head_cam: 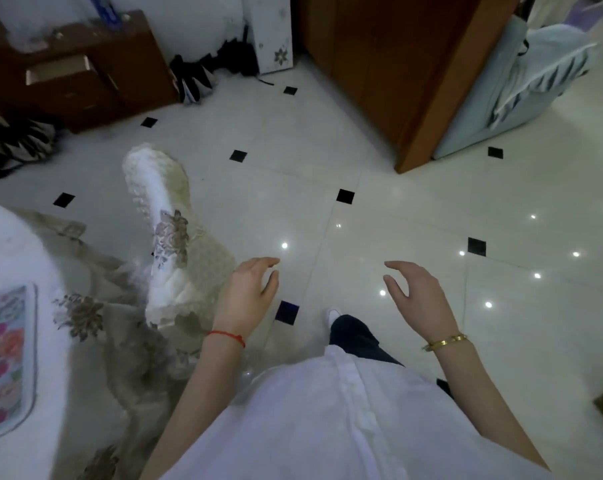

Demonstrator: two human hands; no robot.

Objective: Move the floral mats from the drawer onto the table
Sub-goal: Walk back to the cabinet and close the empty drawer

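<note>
Both hands, left hand (249, 289) and right hand (416, 292), loosely open and empty above the floor (379, 216); risk of tripping on the draped cloth (126, 341) beside the counter (12, 244) while walking to the open drawer (62, 69).

One floral mat (4, 358) — pink and orange blooms, grey border — lies flat on the white-clothed table (19, 237); the drawer (62, 69) stands open.

Floral mat (2, 358) cut off at left edge; drawer (62, 69) interior blurred.
</note>
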